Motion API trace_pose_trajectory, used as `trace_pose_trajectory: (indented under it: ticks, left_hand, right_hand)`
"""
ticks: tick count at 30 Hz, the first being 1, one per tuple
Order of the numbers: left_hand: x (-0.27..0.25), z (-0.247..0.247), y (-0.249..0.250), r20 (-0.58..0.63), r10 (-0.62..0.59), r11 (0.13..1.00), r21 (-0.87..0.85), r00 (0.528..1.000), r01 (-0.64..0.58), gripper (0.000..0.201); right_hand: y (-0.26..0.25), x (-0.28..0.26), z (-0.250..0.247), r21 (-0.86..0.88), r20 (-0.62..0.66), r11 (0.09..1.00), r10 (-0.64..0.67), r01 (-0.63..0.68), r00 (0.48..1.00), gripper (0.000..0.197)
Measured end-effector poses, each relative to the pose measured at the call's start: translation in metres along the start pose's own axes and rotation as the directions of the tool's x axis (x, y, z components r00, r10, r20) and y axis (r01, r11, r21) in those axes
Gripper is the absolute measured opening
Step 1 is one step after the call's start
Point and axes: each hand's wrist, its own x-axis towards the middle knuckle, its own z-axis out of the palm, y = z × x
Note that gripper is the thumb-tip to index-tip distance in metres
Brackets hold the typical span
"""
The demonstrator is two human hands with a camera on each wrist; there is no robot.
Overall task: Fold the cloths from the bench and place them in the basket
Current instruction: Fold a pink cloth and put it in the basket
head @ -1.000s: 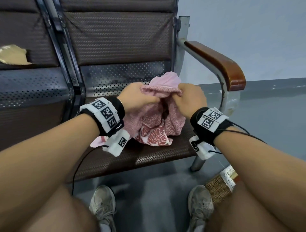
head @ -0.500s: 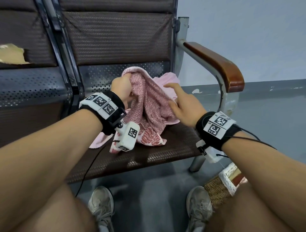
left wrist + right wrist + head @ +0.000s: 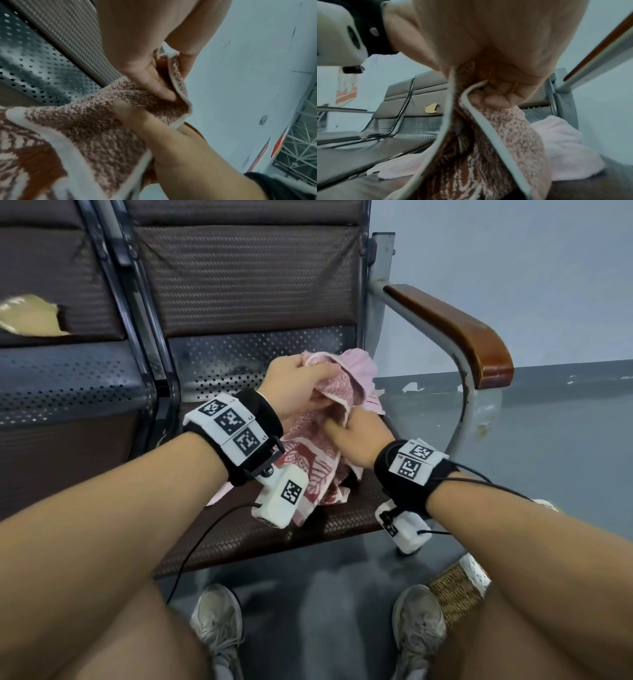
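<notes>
A pink terry cloth with a red leaf pattern (image 3: pixel 308 463) hangs over the brown bench seat (image 3: pixel 246 539). My left hand (image 3: pixel 301 386) grips its upper edge and holds it up. Just below, my right hand (image 3: pixel 349 433) pinches the white hem. In the left wrist view my left fingers (image 3: pixel 154 83) curl over the cloth (image 3: pixel 85 121). In the right wrist view the right fingers (image 3: pixel 493 97) are curled on the hem of the cloth (image 3: pixel 505 135). A plain pink cloth (image 3: pixel 364 368) lies behind on the seat. The woven basket (image 3: pixel 455 590) stands on the floor by my right knee, mostly hidden.
A wooden armrest (image 3: pixel 455 326) on a metal frame borders the seat on the right. The perforated backrest (image 3: pixel 246 285) rises behind the cloths. A torn neighbouring seat (image 3: pixel 30 316) is to the left. My shoes (image 3: pixel 219 618) stand on the grey floor below.
My left hand lifted the patterned cloth's edge off the pile. The right hand let go, opened, then came back in and took the hem just below the left hand.
</notes>
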Motion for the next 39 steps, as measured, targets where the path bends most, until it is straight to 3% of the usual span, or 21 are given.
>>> trace_pose_trajectory:
  ticks: [4,7,10,12,14,16,19,22,25,27,30,35,37,39]
  left_hand:
    - [0.01,-0.02,-0.003,-0.227,0.111,0.992,0.089,0.968,-0.093,0.025]
    - [0.02,-0.037,-0.008,-0.372,0.165,0.973,0.212,0.913,-0.09,0.028]
    - [0.027,-0.051,-0.018,-0.396,0.152,0.959,0.279,0.905,-0.039,0.021]
    - [0.031,-0.062,-0.028,-0.333,0.152,0.919,0.394,0.931,-0.009,0.029]
    - [0.034,-0.074,-0.034,-0.311,0.111,0.889,0.456,0.944,0.046,0.019]
    - [0.036,-0.082,-0.035,-0.33,0.065,0.885,0.455,0.942,0.099,0.013]
    - [0.038,-0.081,-0.034,-0.289,0.023,0.922,0.376,0.957,0.091,0.022]
    - [0.039,-0.077,-0.023,-0.329,0.051,0.964,0.263,0.943,0.039,0.019]
    - [0.042,-0.082,-0.015,-0.39,0.191,0.942,0.329,0.901,-0.057,0.02]
    - [0.043,-0.087,-0.014,-0.437,0.23,0.939,0.336,0.87,-0.079,0.018]
    - [0.044,-0.096,-0.017,-0.492,0.196,0.965,0.251,0.848,-0.077,0.018]
    - [0.045,-0.108,-0.025,-0.42,0.091,0.992,0.118,0.903,-0.046,0.034]
    - [0.045,-0.113,-0.026,-0.367,0.075,0.99,0.138,0.927,-0.025,0.037]
    - [0.043,-0.118,-0.023,-0.397,0.091,0.99,0.132,0.913,-0.041,0.04]
  right_hand:
    - [0.018,0.006,-0.009,-0.071,-0.057,0.993,0.094,-0.098,0.994,0.016]
    - [0.026,0.002,-0.015,-0.113,0.072,0.987,0.126,-0.117,0.989,0.012]
    - [0.029,-0.002,-0.01,-0.323,0.233,0.944,0.15,-0.069,0.961,0.037]
    - [0.025,-0.002,-0.011,-0.348,0.181,0.934,0.146,-0.075,0.973,0.036]
    - [0.02,0.0,-0.018,-0.175,-0.003,0.976,0.128,-0.127,0.992,0.03]
    - [0.014,0.004,-0.027,0.089,-0.198,0.987,0.149,-0.134,0.969,0.03]
    - [0.005,0.01,-0.035,0.306,-0.282,0.948,0.18,-0.09,0.942,0.033]
    - [0.006,0.01,-0.042,0.117,-0.289,0.992,-0.001,0.037,0.957,0.038]
    - [0.017,0.006,-0.042,-0.102,-0.022,0.983,-0.154,0.151,0.988,0.021]
    - [0.029,0.004,-0.037,-0.196,0.091,0.971,-0.121,0.136,0.989,0.014]
    - [0.046,0.006,-0.033,-0.281,0.097,0.959,-0.011,0.038,0.995,0.011]
    - [0.057,0.008,-0.032,-0.426,0.164,0.902,0.155,-0.072,0.974,0.029]
    - [0.054,0.01,-0.036,-0.473,0.096,0.875,0.167,-0.102,0.981,0.037]
    - [0.047,0.012,-0.046,-0.475,-0.073,0.869,0.119,-0.139,0.99,0.044]
